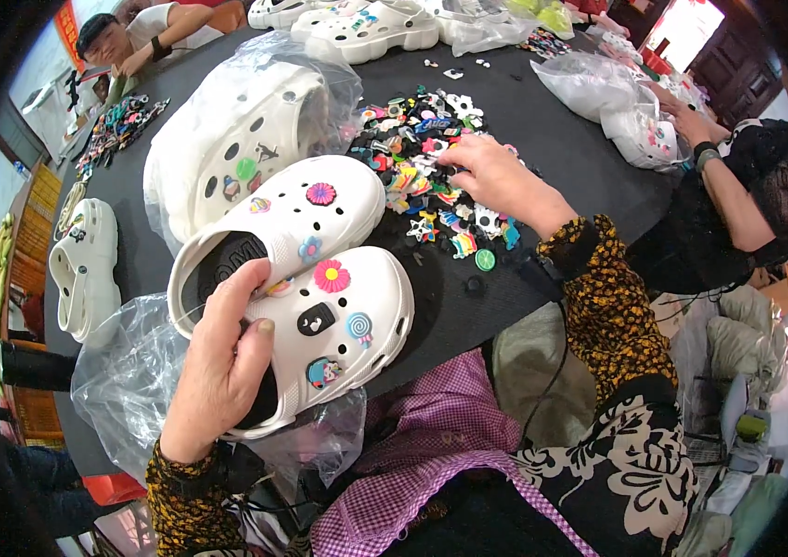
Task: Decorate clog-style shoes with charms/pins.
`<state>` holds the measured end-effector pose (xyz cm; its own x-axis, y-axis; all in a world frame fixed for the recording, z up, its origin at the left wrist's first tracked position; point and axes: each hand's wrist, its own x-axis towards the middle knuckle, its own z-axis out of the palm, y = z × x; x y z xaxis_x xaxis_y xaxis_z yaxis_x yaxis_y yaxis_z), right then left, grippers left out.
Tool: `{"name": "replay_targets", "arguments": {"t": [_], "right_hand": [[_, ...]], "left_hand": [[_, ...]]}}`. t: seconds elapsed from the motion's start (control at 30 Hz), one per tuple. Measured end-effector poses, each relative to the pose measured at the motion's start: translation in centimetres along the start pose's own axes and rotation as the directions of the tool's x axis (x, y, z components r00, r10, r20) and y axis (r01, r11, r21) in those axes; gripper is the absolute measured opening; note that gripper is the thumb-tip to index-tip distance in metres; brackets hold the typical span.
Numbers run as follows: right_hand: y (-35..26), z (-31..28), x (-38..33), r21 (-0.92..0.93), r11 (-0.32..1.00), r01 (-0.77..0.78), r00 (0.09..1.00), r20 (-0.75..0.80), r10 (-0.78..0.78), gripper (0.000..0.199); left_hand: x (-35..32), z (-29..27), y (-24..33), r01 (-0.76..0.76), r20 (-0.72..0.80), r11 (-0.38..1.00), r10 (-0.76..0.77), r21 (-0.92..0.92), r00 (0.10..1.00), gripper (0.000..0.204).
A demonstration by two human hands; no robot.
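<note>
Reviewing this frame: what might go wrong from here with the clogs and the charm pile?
1. The left hand grips the near white clog by its heel opening alone, with the clog overhanging the dark table; it might tip or slide toward the lap.
2. The right hand digs into the loose charm pile; small charms could scatter, as a green round charm already lies near the edge.

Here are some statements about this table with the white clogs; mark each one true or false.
1. The left hand holds a white clog. True.
2. The right hand rests on the pile of charms. True.
3. The table is white. False: it is dark.
4. The held clog carries no charms. False: it has several, including a pink flower charm.
5. A clear plastic bag lies under the left hand. True.
</note>
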<state>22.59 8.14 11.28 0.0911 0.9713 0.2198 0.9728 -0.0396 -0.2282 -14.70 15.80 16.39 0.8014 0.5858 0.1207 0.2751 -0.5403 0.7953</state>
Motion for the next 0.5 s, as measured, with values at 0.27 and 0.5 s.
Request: {"name": "replay_targets", "arguments": {"t": [0.27, 0.5], "right_hand": [[-0.7, 0.0, 0.1, -0.075, 0.997, 0.000, 0.998, -0.067, -0.005, 0.023], [0.9, 0.4, 0.7, -0.061, 0.997, -0.037, 0.997, -0.065, 0.033, 0.017]], "left_hand": [[-0.3, -0.1, 0.1, -0.037, 0.008, 0.999, 0.036, 0.031, 0.999, 0.045], [-0.2, -0.2, -0.2, -0.045, -0.004, 0.999, 0.045, 0.018, 0.999, 0.044]]}}
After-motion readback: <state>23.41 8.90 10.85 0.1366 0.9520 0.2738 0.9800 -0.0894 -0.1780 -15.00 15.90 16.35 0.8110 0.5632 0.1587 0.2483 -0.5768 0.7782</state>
